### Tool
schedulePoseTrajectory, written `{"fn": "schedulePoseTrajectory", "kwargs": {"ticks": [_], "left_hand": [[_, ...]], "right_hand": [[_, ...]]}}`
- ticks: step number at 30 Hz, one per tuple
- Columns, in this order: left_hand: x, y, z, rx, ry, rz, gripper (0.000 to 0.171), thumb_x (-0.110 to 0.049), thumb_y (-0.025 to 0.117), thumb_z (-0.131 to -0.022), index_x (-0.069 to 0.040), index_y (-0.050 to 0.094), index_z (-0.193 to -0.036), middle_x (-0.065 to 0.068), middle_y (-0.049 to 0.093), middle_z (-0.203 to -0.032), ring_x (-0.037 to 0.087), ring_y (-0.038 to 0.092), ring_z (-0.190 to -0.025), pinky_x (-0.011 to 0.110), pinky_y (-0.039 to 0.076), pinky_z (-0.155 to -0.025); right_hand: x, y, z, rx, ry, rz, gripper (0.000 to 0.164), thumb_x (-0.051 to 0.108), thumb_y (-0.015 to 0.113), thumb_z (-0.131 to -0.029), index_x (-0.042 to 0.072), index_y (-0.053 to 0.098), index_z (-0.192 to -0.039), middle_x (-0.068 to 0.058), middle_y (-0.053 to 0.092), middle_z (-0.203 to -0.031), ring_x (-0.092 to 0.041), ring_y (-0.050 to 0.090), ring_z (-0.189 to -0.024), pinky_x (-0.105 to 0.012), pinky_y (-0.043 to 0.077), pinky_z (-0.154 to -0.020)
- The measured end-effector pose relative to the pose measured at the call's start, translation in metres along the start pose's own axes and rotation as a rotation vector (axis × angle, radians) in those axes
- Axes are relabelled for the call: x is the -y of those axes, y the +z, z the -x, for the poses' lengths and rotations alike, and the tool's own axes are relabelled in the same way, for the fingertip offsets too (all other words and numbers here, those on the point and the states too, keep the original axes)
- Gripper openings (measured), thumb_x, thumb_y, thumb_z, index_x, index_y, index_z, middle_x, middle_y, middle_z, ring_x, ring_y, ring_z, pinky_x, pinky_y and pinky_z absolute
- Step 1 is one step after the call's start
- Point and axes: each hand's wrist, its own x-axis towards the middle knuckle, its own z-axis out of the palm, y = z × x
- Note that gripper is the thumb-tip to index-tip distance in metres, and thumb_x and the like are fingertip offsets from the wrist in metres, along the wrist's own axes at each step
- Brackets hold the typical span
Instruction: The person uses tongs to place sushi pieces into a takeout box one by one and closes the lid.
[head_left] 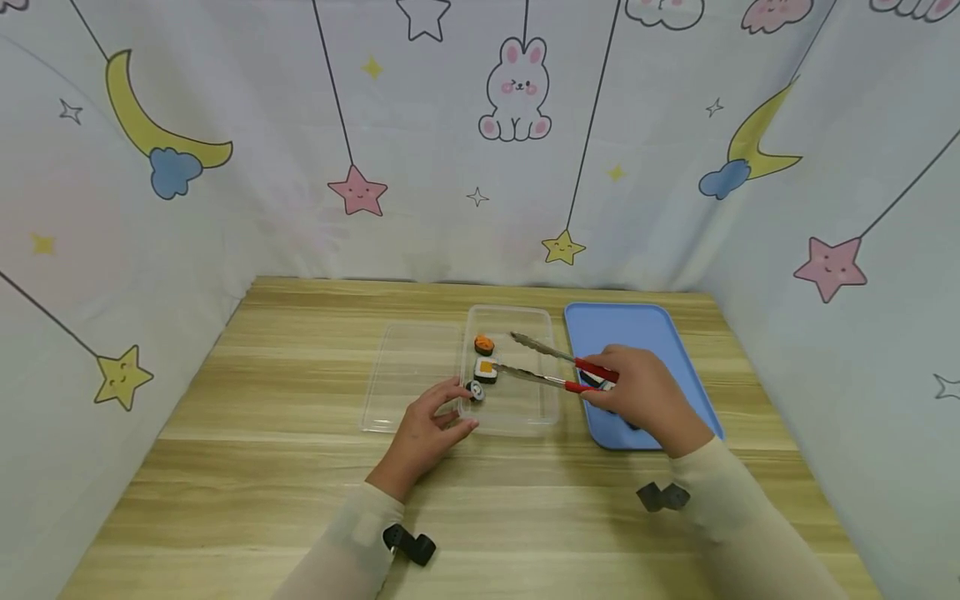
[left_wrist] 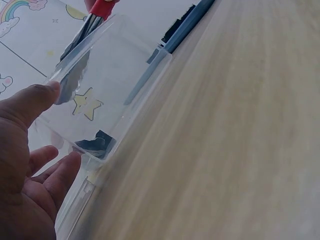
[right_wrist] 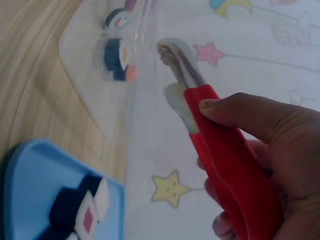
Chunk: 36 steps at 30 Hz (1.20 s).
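My left hand [head_left: 423,433] holds the near left corner of a clear plastic container [head_left: 512,308], its thumb [left_wrist: 37,100] against the wall in the left wrist view. Inside, along the left side, stand three toy sushi pieces: an orange-topped one [head_left: 483,342], a white one with an orange square [head_left: 486,370] and a small round roll [head_left: 476,389]. My right hand [head_left: 645,392] grips metal tongs by their red handles [right_wrist: 235,160]. The tongs' arms are spread over the container with nothing between them; one tip overlaps the orange-square piece in the head view.
A blue tray [head_left: 630,325] lies to the right, partly covered by my right hand, with several sushi pieces [right_wrist: 75,215] on it. A clear lid [head_left: 412,354] lies flat left of the container. Printed curtains [head_left: 450,233] stand behind and beside the wooden table [head_left: 262,400].
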Motion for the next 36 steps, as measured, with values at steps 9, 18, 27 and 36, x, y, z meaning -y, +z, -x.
{"fn": "schedulePoseTrajectory", "kwargs": {"ticks": [9,18,27,36], "left_hand": [[0.006,-0.002,-0.001,-0.005,0.016,0.034,0.038,-0.001,0.085,-0.085,-0.001,0.070,-0.121,0.018,0.050,-0.154,0.033,0.052,-0.139,0.040,0.058,-0.101],[0.001,-0.001,-0.002,0.007,-0.012,0.025,0.039,0.005,0.081,-0.087,0.008,0.066,-0.123,0.026,0.045,-0.155,0.040,0.049,-0.141,0.050,0.054,-0.105],[-0.025,-0.004,0.005,0.020,0.031,0.044,0.037,0.007,0.080,-0.087,0.010,0.065,-0.121,0.032,0.045,-0.153,0.044,0.049,-0.139,0.052,0.054,-0.104],[0.004,0.001,-0.001,0.007,0.007,0.029,0.039,0.005,0.081,-0.087,0.007,0.066,-0.123,0.027,0.045,-0.155,0.040,0.049,-0.140,0.049,0.054,-0.104]], "right_hand": [[-0.048,-0.014,0.021,-0.156,0.104,-0.037,0.051,0.026,0.087,-0.086,0.004,0.072,-0.129,-0.015,0.072,-0.110,-0.031,0.066,-0.089,-0.043,0.061,-0.071],[-0.085,-0.021,0.044,-0.083,0.255,-0.008,0.055,0.027,0.087,-0.085,-0.003,0.071,-0.127,-0.021,0.071,-0.108,-0.031,0.061,-0.085,-0.035,0.054,-0.065],[-0.090,-0.019,0.050,-0.016,0.257,0.040,0.050,0.027,0.089,-0.083,-0.001,0.075,-0.121,-0.022,0.072,-0.107,-0.032,0.063,-0.087,-0.045,0.059,-0.068],[-0.089,-0.021,0.050,0.005,0.236,0.056,0.042,0.028,0.087,-0.084,0.002,0.079,-0.116,-0.017,0.075,-0.105,-0.030,0.066,-0.090,-0.047,0.060,-0.073]]}}
